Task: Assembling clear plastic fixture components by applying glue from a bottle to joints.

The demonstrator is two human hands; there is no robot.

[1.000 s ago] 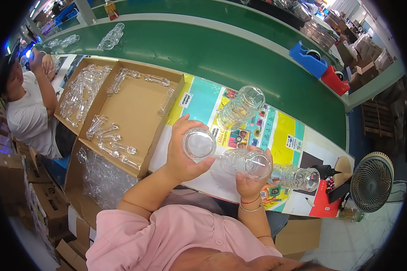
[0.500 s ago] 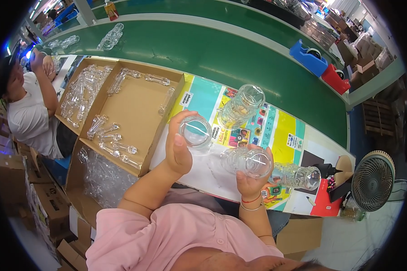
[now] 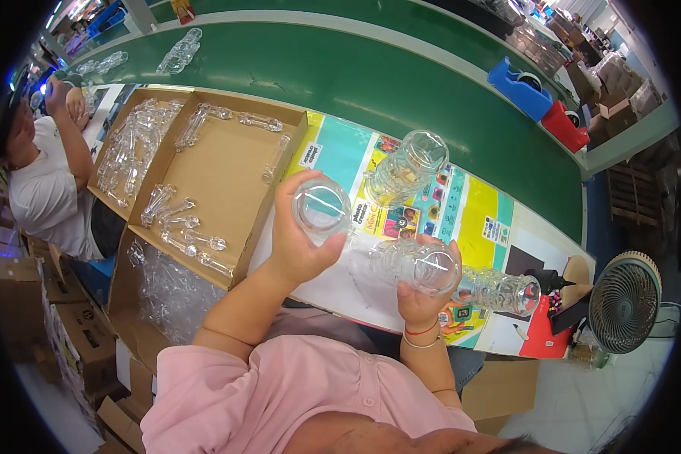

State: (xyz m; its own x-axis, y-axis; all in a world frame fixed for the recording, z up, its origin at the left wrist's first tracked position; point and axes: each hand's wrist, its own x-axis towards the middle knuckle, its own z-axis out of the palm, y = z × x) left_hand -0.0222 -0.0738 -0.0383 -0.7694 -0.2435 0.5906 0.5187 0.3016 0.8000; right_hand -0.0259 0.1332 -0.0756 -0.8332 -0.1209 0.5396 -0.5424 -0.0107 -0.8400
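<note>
My left hand (image 3: pixel 304 240) is closed round a clear glass cup-like piece (image 3: pixel 321 206), its round end turned up toward me. In my right hand (image 3: pixel 425 303) lies a clear ribbed glass vessel (image 3: pixel 436 269), gripped near its wide round end and tilted to the left. The two pieces are apart. Beyond them a similar ribbed glass vessel (image 3: pixel 410 170) stands on the colourful printed sheet. Another clear ribbed glass vessel (image 3: pixel 503 291) lies on its side to the right of my right hand.
A cardboard tray (image 3: pixel 227 170) holds several small glass tubes at left. A bag of clear plastic (image 3: pixel 175 291) sits below it. At right are a fan (image 3: pixel 624 303), a black bottle (image 3: pixel 546 281) and tape dispensers (image 3: pixel 520 89). A co-worker (image 3: pixel 53 174) sits far left.
My left hand has moved slightly up and left with its glass piece, and its thumb now folds across the piece's lower side. My right hand keeps its hold.
</note>
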